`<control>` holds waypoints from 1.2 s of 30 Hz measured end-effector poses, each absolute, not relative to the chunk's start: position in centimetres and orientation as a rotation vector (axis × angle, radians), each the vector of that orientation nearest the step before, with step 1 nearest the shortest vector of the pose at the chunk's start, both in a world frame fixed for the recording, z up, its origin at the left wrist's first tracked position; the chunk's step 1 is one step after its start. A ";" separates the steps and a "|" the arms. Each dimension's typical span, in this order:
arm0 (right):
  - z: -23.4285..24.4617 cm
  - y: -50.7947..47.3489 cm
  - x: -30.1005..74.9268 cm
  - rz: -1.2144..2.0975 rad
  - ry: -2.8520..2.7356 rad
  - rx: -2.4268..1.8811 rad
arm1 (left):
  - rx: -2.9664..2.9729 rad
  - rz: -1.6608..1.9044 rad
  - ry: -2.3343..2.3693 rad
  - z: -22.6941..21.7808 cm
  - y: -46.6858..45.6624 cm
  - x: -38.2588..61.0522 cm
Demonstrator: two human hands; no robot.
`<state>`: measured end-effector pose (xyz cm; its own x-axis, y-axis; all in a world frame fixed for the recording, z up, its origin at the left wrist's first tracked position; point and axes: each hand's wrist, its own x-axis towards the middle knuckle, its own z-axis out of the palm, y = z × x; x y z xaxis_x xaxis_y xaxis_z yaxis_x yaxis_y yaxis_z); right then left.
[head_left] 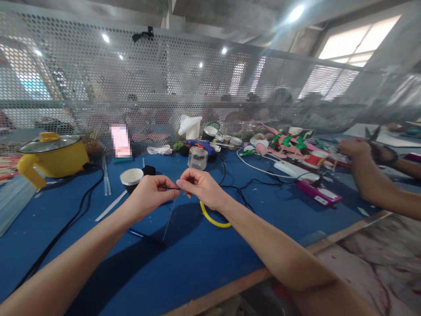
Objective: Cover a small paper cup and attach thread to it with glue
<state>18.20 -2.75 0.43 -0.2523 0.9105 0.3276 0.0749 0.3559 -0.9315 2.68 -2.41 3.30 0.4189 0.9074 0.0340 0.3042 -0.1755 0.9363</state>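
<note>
My left hand (pixel 149 195) and my right hand (pixel 204 188) meet above the blue table, fingertips pinched almost together. Between them is a small, thin dark piece, mostly hidden by the fingers. A fine pale thread (pixel 169 220) dangles below the fingertips toward the tabletop. Just behind my left hand stand a dark cup with a white inside (pixel 131 176) and a small black lump (pixel 149 170). A clear glass jar (pixel 198 158) is behind my right hand. Under that hand, a yellow ring (pixel 215 221) lies partly covered.
A yellow electric pot (pixel 54 156) stands at left, its black cord (pixel 77 215) crossing the table (pixel 158 281). A phone (pixel 120 140) leans behind. Blue glue gun (pixel 205 147), power strip (pixel 296 170) and purple box (pixel 318 193) lie rightward. At far right, another person's hand holds scissors (pixel 372 133).
</note>
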 end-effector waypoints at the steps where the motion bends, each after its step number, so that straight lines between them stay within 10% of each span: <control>1: 0.4 -2.7 18.2 1.035 -1.614 -0.911 | 1.725 0.791 1.066 3.3 -2.4 2.7; 36: 0.3 -2.6 18.0 1.351 -1.517 -0.709 | 1.416 0.606 0.927 3.6 -2.6 2.5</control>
<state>17.95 -2.58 0.27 -0.3806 0.8847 0.2690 -0.1655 0.2210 -0.9611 2.51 -2.55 3.64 0.5353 0.8259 -0.1771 0.1687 0.1009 0.9805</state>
